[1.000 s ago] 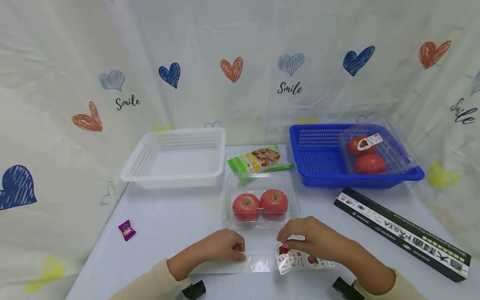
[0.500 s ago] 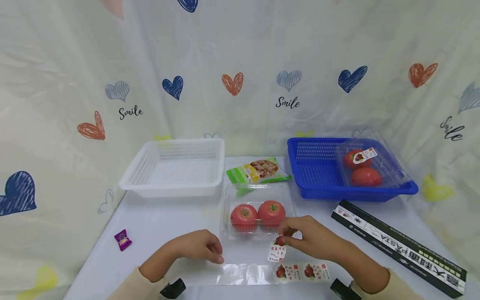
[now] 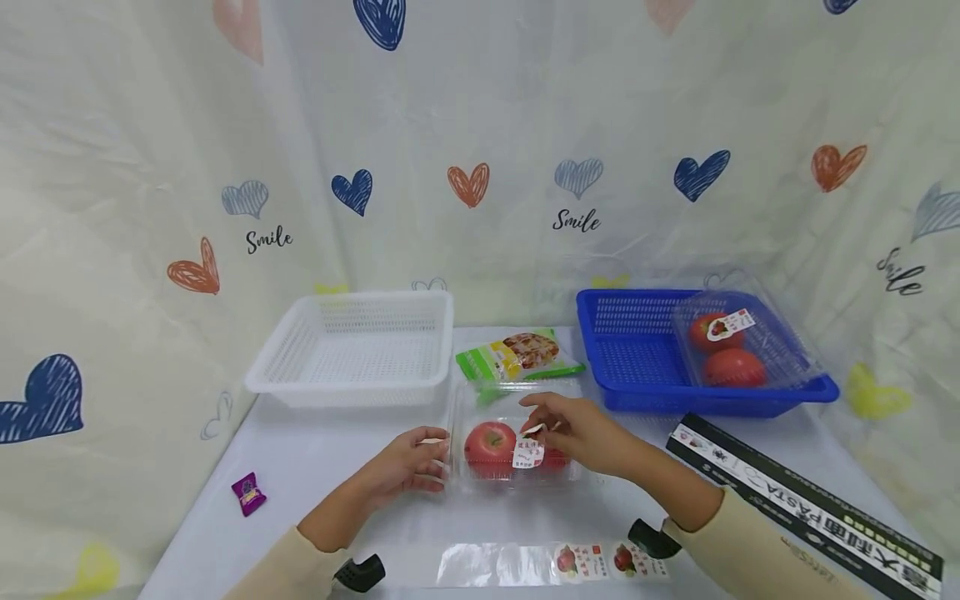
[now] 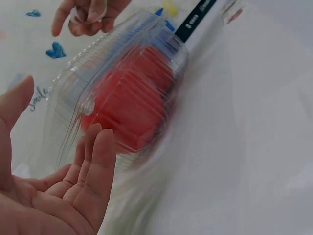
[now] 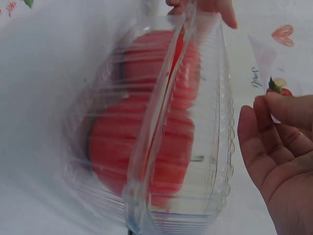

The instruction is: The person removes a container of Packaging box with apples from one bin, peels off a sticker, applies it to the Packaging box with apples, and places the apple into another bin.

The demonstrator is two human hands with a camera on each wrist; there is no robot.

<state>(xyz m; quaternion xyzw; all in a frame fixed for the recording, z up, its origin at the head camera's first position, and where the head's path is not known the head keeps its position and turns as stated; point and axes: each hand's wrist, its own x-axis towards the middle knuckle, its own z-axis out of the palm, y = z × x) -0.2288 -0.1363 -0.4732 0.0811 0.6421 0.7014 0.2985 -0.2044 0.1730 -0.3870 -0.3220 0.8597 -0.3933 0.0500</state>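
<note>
While the clear clamshell box (image 3: 517,442) of two red fruits is steadied at its left end by the relaxed, straight fingers of the left hand (image 3: 408,462), a small label sticker (image 3: 528,452) is pinched in the right hand (image 3: 573,429) and hangs just over the lid. A flat, bubble-free stick would best be got by lowering one edge first, then smoothing outward. "PASTA" can be read on the long black carton (image 3: 802,500), right of the right hand; the sticker's red print is too small to be read.
</note>
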